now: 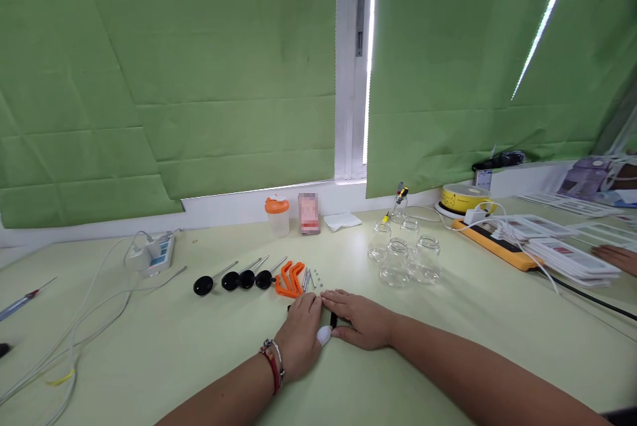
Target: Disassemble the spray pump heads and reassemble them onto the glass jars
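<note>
My left hand (301, 333) and my right hand (365, 321) meet at the front middle of the table, fingers closed over a small black part (333, 321). Most of that part is hidden under them, so its kind cannot be made out. A white wrap (324, 335) covers the left thumb. Just beyond the hands lie orange angled brackets (284, 292), several thin metal screws (312, 279) and tiny nuts. To their left is a row of black round discs (203, 286) with metal rods beside or behind them.
Several clear glass jars (397, 275) stand to the right. Behind are an orange-lidded cup (279, 221) and a pink box (309, 215). An orange power strip (497, 245), white stacked cards (572, 259) and another person's hand (617, 257) are far right. Cables and a screwdriver (20, 305) lie left.
</note>
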Tool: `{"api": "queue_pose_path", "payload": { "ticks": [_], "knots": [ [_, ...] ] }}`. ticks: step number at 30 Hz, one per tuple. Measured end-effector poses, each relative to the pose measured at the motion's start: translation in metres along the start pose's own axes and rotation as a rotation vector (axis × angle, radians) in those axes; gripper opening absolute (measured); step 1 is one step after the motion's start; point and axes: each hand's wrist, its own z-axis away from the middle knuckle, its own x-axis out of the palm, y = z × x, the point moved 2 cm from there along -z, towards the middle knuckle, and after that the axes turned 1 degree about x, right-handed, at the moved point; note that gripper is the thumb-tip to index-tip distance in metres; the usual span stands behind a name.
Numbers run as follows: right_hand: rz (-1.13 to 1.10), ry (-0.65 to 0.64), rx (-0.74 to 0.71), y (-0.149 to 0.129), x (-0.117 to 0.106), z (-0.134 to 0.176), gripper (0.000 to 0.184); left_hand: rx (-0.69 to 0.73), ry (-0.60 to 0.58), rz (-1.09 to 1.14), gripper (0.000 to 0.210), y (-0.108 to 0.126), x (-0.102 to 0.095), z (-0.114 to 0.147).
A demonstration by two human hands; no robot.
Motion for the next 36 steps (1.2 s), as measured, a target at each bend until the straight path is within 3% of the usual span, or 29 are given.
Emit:
{"api": "queue_pose_path", "payload": {
  "ticks": [8,14,19,23,27,31,36],
  "knots": [
    [-0.04,-0.039,-0.129,0.001,-0.008,-0.009,0.071,-0.104,0.059,-0.012,0.043,0.004,0.005,-0.015],
    [-0.042,-0.001,-0.137,-0.002,-0.01,-0.009,0.067,-0.039,0.083,0.092,0.042,0.008,0.004,-0.014],
    [-0.003,0.033,-0.088,0.005,-0.008,-0.003,0.065,0.012,0.144,0.126,0.038,0.006,-0.011,-0.011],
    [0.024,0.166,0.035,0.005,-0.012,-0.007,0.045,-0.013,0.282,-0.085,0.032,-0.021,-0.038,-0.016],
    [-0.01,0.302,0.229,0.002,-0.012,-0.035,0.032,-0.253,0.384,-0.398,0.029,-0.066,-0.067,-0.021],
    [-0.069,0.308,0.496,0.006,-0.001,-0.082,0.026,-0.365,0.277,-0.448,0.03,-0.094,-0.075,-0.017],
    [0.003,0.174,0.71,0.007,0.013,-0.121,0.021,-0.4,0.213,-0.424,0.032,-0.103,-0.067,-0.013]
  ]
}}
